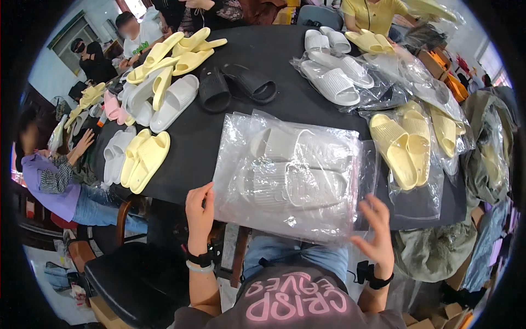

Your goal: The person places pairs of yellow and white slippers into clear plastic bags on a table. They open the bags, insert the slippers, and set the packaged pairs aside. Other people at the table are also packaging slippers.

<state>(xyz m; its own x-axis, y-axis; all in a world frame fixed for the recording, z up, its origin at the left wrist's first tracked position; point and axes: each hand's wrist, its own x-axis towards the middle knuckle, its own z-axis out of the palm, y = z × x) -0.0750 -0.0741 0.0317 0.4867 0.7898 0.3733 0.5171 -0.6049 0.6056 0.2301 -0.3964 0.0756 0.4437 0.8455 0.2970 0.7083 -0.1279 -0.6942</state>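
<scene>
A clear plastic bag (pixel 350 164) lies in front of me with a pair of light grey ridged slides (pixel 315 186) inside. Its near edge hangs past the table edge. My left hand (pixel 199 211) is at the bag's left edge, fingers loosely bent, index fingertip at the plastic and thumb apart from it. Beside the bag's lower right corner is my right hand (pixel 375 225), with fingers spread and nothing in it. Right of the bag, a pair of yellow slides (pixel 402 151) rests on another clear bag (pixel 424 200).
The black table (pixel 186 159) also bears black slides (pixel 235 88), yellow slides (pixel 145 159) and grey slides (pixel 175 101) at left. Bagged grey slides (pixel 334 82) lie at the far right. A black chair (pixel 131 279) stands at my left. A person in purple (pixel 57 183) sits at left; others are behind.
</scene>
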